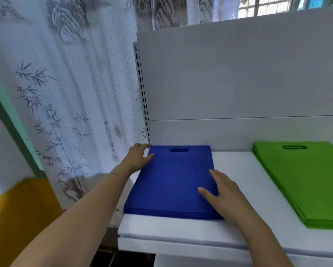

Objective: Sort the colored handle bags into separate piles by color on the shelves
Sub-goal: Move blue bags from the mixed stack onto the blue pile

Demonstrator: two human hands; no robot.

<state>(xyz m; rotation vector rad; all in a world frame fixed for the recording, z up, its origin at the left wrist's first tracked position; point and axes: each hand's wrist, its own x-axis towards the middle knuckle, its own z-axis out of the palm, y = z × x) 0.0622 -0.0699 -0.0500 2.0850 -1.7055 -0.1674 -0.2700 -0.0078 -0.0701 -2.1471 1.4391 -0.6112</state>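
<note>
The blue pile (171, 182) lies at the shelf's (238, 174) left end. The left hand (137, 157) touches its far corner and the right hand (222, 191) lies flat on its near edge, both with straight fingers. The bags look thin, limp and slippery, so they are best gripped by the stack's edges.

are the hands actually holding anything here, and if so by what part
Nothing is held. The left hand touches the blue pile at its far left corner; the right hand rests flat on its right edge.

We lose the green bag pile (304, 182) past the right edge, and our right hand (222, 191) covers the blue pile's (171, 180) near corner.
</note>
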